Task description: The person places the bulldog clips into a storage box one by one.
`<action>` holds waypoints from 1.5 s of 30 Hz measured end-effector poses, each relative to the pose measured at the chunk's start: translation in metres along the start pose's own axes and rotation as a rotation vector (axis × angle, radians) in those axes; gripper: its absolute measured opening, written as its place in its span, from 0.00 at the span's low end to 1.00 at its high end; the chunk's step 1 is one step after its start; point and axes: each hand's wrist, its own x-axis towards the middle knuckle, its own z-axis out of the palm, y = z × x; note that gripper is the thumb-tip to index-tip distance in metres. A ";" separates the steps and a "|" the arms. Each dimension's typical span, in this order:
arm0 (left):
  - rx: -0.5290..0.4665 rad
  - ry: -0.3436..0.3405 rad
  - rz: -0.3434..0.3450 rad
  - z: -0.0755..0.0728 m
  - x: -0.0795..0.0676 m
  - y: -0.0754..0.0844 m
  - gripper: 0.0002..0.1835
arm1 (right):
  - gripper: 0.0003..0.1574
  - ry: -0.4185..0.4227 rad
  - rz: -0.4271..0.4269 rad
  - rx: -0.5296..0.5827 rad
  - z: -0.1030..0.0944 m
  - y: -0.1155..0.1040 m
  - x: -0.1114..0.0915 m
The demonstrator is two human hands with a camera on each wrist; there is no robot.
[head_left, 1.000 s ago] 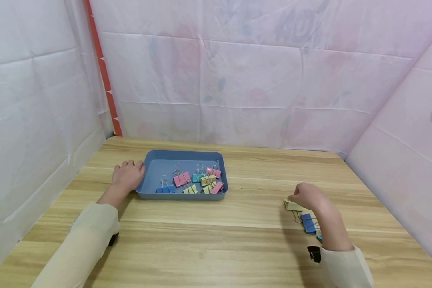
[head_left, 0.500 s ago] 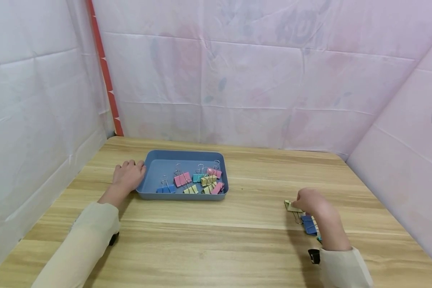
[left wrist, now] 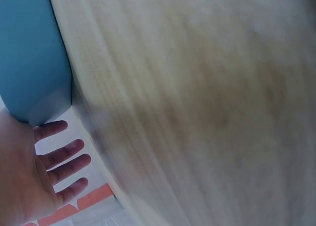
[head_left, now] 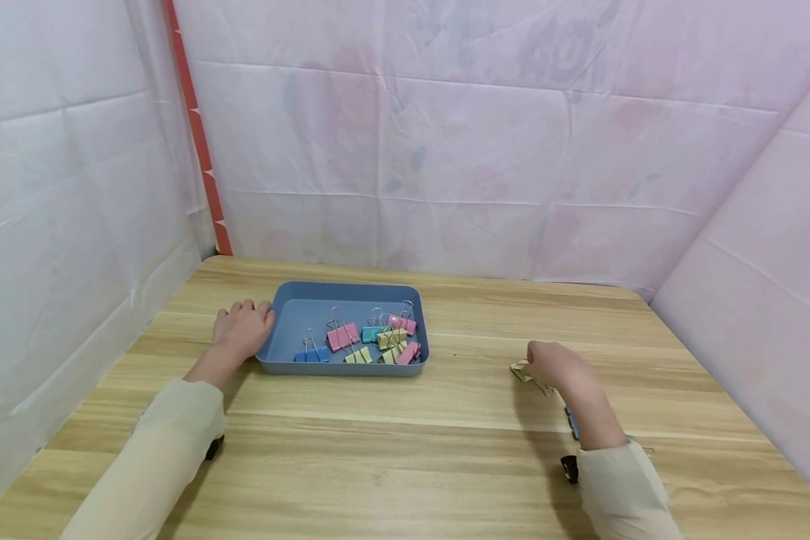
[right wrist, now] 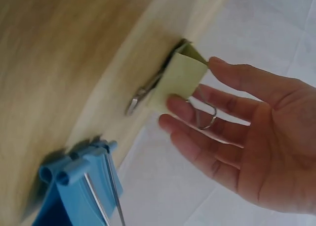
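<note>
Pale cream sleeves (head_left: pixel 151 450); small black piece (head_left: pixel 570 469) beside each cuff (head_left: pixel 204 405)

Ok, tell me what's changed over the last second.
The right hand, pinching the yellow binder clip, has moved it leftward, toward the blue tray. The left hand stays at the tray's left side; the tray and the clips inside stay put.
</note>
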 end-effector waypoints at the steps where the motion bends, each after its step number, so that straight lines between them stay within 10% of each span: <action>1: 0.002 -0.001 0.000 0.000 0.000 0.000 0.24 | 0.10 0.009 -0.001 -0.005 0.000 -0.001 0.002; 8: -0.001 -0.008 -0.003 -0.001 0.000 0.000 0.24 | 0.28 0.021 0.100 0.040 0.002 -0.002 0.010; 20: -0.012 -0.001 -0.009 0.002 0.001 0.000 0.24 | 0.12 -0.026 0.047 0.078 0.003 -0.004 0.022; 26: -0.012 -0.003 -0.008 0.003 0.001 0.000 0.24 | 0.35 -0.070 0.109 0.195 0.002 -0.005 0.028; 45: -0.004 -0.013 0.000 0.001 0.001 -0.001 0.25 | 0.08 -0.096 0.116 0.303 0.001 -0.003 0.037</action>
